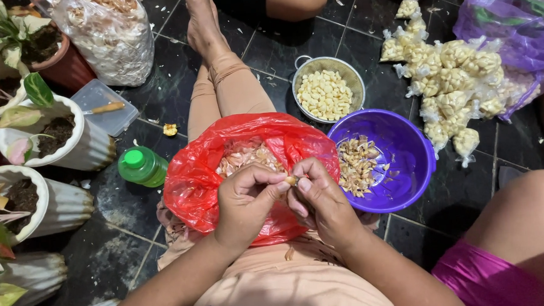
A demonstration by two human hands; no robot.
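Observation:
My left hand (248,200) and my right hand (321,198) meet above my lap, both pinching one small garlic clove (292,180) between their fingertips. Just beyond them lies a red plastic bag (194,181) on my lap, open and holding papery garlic skins (247,154). A purple plastic bowl (413,165) with unpeeled cloves sits to the right of the bag. Behind it stands a metal colander (357,82) with peeled white cloves.
Small clear bags of peeled garlic (452,84) are piled at the back right by a purple plastic bag (511,20). A green bottle (141,166), a clear lidded box (102,105) and white plant pots (82,143) stand left. Another person's knee (526,221) is at right.

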